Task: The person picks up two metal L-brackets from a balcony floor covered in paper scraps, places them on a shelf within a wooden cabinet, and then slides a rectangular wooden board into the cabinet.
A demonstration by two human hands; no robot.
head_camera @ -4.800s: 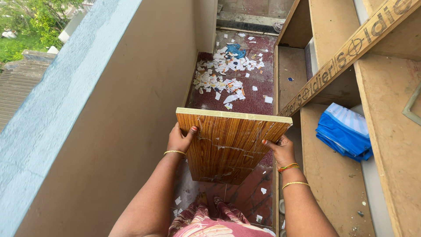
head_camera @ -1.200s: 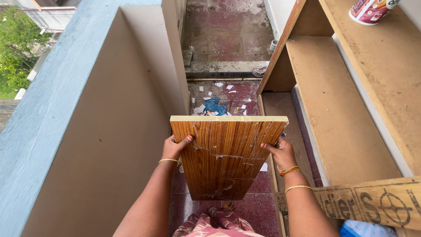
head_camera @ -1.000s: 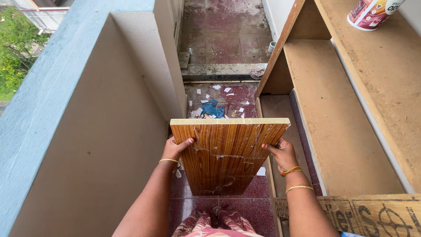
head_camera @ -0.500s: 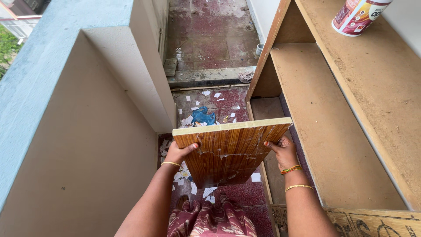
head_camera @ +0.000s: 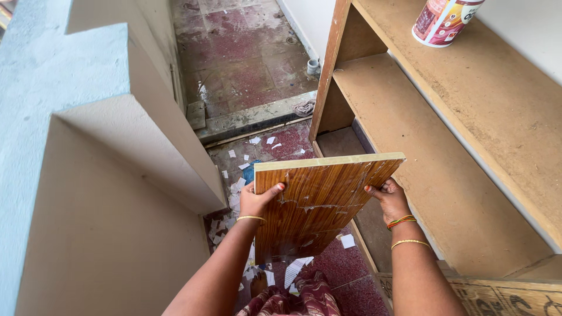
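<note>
I hold a rectangular wooden board (head_camera: 316, 202) with a striped brown veneer face and a pale top edge, tilted slightly up to the right. My left hand (head_camera: 257, 199) grips its left edge, thumb on the face. My right hand (head_camera: 387, 198) grips its right edge, bangles at the wrist. The board hangs over the red tiled floor (head_camera: 246, 58), close to the open front of a large wooden shelf unit (head_camera: 410, 134) on my right.
A pale blue parapet wall (head_camera: 88, 175) rises on the left, leaving a narrow passage. Torn paper scraps (head_camera: 252, 153) litter the floor ahead. A round printed tub (head_camera: 445, 20) stands on the shelf unit's upper panel. A low step (head_camera: 252, 117) crosses the floor.
The view has moved forward along the passage, the board still in both hands. The board now tilts up at its right end. The tub and step have come closer.
</note>
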